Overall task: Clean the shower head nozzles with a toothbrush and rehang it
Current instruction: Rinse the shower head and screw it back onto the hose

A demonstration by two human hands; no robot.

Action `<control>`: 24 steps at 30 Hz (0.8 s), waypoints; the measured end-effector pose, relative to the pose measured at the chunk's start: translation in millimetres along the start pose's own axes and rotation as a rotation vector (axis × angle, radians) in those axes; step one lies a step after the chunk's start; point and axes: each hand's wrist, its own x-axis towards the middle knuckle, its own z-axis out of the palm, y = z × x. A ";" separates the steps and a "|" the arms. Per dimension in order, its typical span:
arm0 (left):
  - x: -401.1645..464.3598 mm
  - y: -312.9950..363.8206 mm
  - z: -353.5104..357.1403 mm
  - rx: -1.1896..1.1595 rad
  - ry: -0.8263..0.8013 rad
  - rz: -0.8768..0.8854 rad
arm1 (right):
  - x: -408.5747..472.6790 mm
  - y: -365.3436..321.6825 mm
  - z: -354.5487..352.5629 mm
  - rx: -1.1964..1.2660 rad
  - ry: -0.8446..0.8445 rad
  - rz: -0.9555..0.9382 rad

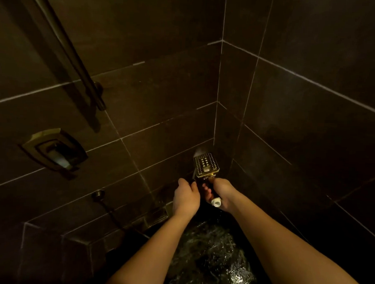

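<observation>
Both hands [186, 197] [222, 191] around shower head [206, 165] handle

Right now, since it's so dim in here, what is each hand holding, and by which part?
Right hand grips the gold rectangular shower head by its dark handle. Left hand pinches something thin, likely the toothbrush; unclear.

The dark shower floor [211, 258] glistens wet at six o'clock; nothing discernible lies on it.

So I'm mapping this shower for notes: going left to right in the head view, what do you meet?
Wall control plate → hose outlet → left hand → shower head → right hand.
</observation>
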 end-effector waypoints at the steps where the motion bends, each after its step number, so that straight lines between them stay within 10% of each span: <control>1: 0.1 0.0 -2.2 -0.022 0.011 -0.016 | -1.0 -0.5 1.0 -0.016 0.010 -0.007; 24: -7.3 -15.9 -86.0 -0.534 0.286 -0.012 | -53.3 -48.8 79.2 -0.629 0.135 -0.566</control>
